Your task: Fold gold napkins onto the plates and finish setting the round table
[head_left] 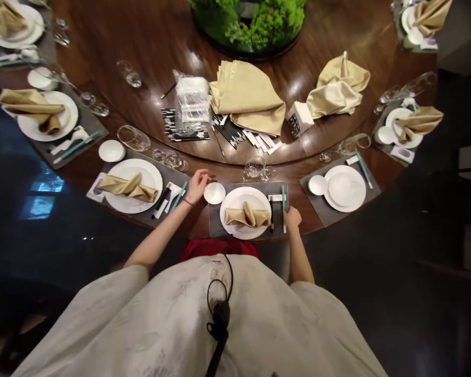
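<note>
A teal chopstick (283, 207), lying at the right edge of a grey place mat (218, 228), is touched by the curled fingers of the right hand (292, 219); a firm grip cannot be confirmed. The left hand (197, 187) is held open and empty, just beside a small white dish (214, 193).

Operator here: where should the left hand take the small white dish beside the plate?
Best pinched by the rim from the left, the side the left hand is on. The small white dish is shallow and lies flat, and the white dinner plate crowds its right side.
</note>
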A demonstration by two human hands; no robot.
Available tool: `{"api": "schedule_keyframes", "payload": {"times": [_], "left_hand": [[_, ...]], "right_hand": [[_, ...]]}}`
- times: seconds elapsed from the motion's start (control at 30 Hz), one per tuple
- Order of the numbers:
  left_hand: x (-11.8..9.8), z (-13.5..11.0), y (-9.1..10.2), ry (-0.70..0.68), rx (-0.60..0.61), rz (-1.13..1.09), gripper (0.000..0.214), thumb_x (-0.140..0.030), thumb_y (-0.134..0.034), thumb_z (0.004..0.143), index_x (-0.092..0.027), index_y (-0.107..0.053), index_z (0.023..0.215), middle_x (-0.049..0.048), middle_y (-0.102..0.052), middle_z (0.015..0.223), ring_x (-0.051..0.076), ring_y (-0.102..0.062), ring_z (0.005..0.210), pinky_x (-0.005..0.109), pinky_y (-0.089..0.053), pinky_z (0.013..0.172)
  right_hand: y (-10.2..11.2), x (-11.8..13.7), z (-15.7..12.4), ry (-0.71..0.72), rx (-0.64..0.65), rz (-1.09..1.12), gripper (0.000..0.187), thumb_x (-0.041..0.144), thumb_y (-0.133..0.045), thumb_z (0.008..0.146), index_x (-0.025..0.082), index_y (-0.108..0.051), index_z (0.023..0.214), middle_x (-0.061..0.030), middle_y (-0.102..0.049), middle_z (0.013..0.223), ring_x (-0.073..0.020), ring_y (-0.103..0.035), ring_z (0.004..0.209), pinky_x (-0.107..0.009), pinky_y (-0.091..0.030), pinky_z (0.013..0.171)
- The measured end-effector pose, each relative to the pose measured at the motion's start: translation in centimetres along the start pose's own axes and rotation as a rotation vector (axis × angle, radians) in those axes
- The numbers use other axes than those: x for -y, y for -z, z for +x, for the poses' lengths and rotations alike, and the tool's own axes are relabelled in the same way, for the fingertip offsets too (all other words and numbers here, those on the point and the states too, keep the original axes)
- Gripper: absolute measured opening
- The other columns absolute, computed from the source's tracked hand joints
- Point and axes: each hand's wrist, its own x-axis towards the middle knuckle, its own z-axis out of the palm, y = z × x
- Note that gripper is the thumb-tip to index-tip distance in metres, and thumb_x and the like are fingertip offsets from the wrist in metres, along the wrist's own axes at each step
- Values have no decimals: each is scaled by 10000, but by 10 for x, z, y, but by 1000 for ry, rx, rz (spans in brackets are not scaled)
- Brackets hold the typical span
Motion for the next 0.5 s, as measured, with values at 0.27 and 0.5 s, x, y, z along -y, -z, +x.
{"api": "schedule_keyframes", "payload": {"times": [0.27,0.5], "left_hand": [[32,148,-1,19,140,582,315,-192,-612,821,-101,-657,1119,207,-628,1290,329,-524,1287,486,-347,1155],[60,165,-19,-154,287,844,437,-55,-610,800,-122,-668,1229,225,-527,1443,312,-485,1370,482,-206,1231]], "right_hand": [[129,154,114,481,-159,178,353,229,-503,971,123,-654,1272,-148,-689,1250,-231,-622,1160,-286,-457,1023],[193,396,176,711,-37,187,343,302,-584,973,24,-702,1136,-197,-713,1133,-272,-640,1154,-384,-456,1076]]}}
